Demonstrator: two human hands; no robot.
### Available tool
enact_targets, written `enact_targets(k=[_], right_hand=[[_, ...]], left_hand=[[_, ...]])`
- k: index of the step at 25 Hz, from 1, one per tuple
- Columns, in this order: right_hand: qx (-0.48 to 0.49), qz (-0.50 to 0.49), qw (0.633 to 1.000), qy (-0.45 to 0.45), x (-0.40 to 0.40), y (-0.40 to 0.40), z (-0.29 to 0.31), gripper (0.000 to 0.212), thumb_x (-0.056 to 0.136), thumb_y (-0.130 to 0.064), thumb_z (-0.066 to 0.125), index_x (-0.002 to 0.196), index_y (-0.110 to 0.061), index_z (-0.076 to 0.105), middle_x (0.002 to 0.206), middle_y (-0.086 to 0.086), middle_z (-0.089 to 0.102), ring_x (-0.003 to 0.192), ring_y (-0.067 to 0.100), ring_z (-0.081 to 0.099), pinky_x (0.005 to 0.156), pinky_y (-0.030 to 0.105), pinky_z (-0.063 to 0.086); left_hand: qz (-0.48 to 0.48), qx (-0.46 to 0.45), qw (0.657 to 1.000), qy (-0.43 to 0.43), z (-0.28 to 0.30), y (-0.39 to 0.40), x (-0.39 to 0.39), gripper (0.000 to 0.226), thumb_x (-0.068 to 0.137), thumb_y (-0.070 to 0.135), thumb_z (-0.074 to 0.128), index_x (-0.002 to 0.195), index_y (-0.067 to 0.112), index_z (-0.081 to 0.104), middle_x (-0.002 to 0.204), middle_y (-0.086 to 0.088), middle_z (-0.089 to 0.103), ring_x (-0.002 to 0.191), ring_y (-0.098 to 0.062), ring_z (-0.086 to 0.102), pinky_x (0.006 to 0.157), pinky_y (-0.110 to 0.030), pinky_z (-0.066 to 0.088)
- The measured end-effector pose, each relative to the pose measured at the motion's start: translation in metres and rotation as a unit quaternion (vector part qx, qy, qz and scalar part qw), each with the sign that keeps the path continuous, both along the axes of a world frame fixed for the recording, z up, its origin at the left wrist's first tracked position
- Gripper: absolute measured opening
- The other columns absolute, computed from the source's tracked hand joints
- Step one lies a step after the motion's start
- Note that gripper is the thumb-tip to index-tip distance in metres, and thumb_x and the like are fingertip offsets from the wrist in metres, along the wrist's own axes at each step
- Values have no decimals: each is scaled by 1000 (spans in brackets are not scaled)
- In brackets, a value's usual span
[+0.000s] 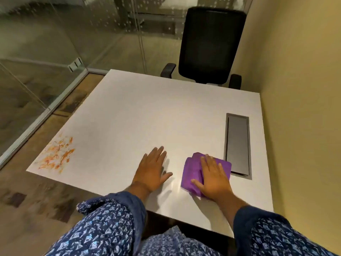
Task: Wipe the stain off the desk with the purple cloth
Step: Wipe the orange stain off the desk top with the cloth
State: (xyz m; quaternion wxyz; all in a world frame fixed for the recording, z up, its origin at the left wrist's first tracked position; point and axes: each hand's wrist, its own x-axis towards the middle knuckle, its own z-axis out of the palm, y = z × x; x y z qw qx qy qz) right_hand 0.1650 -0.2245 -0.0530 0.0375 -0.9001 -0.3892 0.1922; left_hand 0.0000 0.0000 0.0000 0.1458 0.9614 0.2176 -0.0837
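An orange smeared stain marks the near left corner of the white desk. A folded purple cloth lies near the front edge, right of centre. My right hand rests flat on top of the cloth, fingers spread, pressing it to the desk. My left hand lies flat and open on the bare desk just left of the cloth, holding nothing. The stain is far to the left of both hands.
A grey cable hatch is set into the desk right of the cloth. A black office chair stands at the far side. A yellow wall runs along the right, glass partitions along the left.
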Motion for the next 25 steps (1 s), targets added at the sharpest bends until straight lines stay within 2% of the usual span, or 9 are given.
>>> enact_targets(k=[4,7,11,12,14,16,18,21,25], right_hand=[[-42,14,998,45,-5,-22,-19,98,96,-66,59,169,-16,17,178,8,19,165,31,19,132,56,18],[-64,46,994,81,-14,-23,-31,62,93,-56,65,140,-18,49,154,9,45,146,36,46,117,47,36],[-166,70,978,102,-21,-13,-43,60,95,-54,64,143,-20,54,179,7,11,165,31,14,128,62,17],[-166,52,979,105,-21,-7,-43,61,95,-47,67,147,-19,51,178,5,15,164,29,18,128,62,18],[-104,1,987,122,-23,10,-38,45,94,-28,70,136,-18,57,158,4,45,147,29,46,125,54,32],[48,-110,978,173,-30,36,-30,19,92,-10,69,110,-15,69,125,6,68,118,30,65,107,43,51],[204,-263,910,247,-41,68,-15,21,88,4,69,101,-11,75,109,9,75,102,32,70,89,37,58],[333,-366,782,380,-70,133,13,38,84,15,69,110,-12,65,105,13,72,88,32,70,70,34,62],[376,-383,619,574,-123,223,34,41,86,17,67,117,-10,73,111,23,79,92,35,79,84,48,68]], left_hand=[[-30,-72,996,53,-13,-13,5,87,104,59,55,171,23,14,182,6,-1,169,-19,-1,136,-43,7],[-39,-110,990,73,-18,-16,5,86,103,55,59,171,24,17,182,7,3,169,-17,2,136,-39,9],[-37,-131,988,77,-22,-12,-2,84,103,54,61,170,23,21,181,6,10,168,-18,8,135,-36,14],[-36,-136,987,75,-23,-9,-7,84,103,54,61,170,24,22,181,6,12,168,-18,9,135,-36,15],[-21,-145,987,62,-26,2,-18,82,102,54,63,169,25,26,180,7,16,167,-17,12,134,-37,19],[1,-160,986,45,-30,17,-33,80,101,54,63,168,26,29,179,7,19,167,-17,14,134,-37,22],[35,-184,982,22,-34,33,-50,77,101,54,64,166,26,33,178,7,22,165,-18,19,131,-33,24],[149,-270,949,-58,-34,73,-90,60,99,46,71,153,25,53,165,4,44,154,-19,42,117,-21,36],[300,-360,866,-176,-28,146,-167,31,95,43,77,125,35,72,135,13,63,130,-16,63,113,-38,54]])
